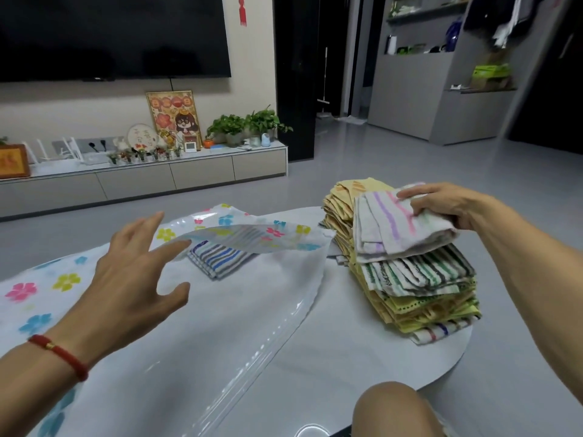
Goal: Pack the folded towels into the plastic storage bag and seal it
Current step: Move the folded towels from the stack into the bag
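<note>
Left hand (132, 272), at 8 o'clock in the view, is raised palm-down with fingers spread and thumb apart, gripping nothing; its fingertips lie beside the lifted upper flap of the plastic storage bag (252, 236). A red cord bracelet (60, 354) circles the wrist. The bag, translucent white with pink, yellow and blue flower prints, lies flat across the white worktop (347, 357), its mouth open toward 3 o'clock and its zip strip running along the near edge. Inside the mouth rests one folded blue-and-grey striped towel (217, 260), partly covered by the flap. Right of the bag, at 3 o'clock, stands a tall stack of folded towels (419, 291), mostly yellow, with green-striped pieces between and a blue-and-red striped one at the base. Right hand (441, 206) is pinched, thumb beneath and fingers above, on a folded white towel (397, 228) with purple, pink and green stripes, held at the top of the stack. A bare knee (394, 411) appears at 5 o'clock.
</note>
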{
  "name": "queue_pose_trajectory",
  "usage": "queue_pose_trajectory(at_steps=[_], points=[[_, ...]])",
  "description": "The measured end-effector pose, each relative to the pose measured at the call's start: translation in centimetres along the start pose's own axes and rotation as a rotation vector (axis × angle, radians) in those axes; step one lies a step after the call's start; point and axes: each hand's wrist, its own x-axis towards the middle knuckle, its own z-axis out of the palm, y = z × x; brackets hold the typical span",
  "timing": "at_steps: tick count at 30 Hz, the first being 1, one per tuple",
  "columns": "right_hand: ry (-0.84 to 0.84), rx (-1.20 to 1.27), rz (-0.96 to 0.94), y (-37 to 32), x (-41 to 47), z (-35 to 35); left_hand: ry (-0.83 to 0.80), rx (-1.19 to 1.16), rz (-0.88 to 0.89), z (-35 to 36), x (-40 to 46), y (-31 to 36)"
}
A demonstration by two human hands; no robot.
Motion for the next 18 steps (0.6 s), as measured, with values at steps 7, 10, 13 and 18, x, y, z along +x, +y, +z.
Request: queue_pose_trajectory(at_steps=[7, 10, 13, 18], points=[[-0.142, 0.245, -0.185, -2.1, -7.7, 1.0, -0.089, 0.125, -0.059, -1.0, -2.6, -1.0], [-0.369, 0.187, -0.157, -3.3, -11.6, 4.0, -0.186, 0.189, -0.120, -2.1, -3.7, -2.4], [-0.543, -0.078, -0.188, -3.7, -14.2, 9.3, -0.285, 0.206, -0.147, -3.4, -4.0, -3.6], [-0.749, 0.156, -0.082, -3.6, -16.7, 20.0, -0.488, 0.142, -0.214, -3.6, -6.3, -3.8]])
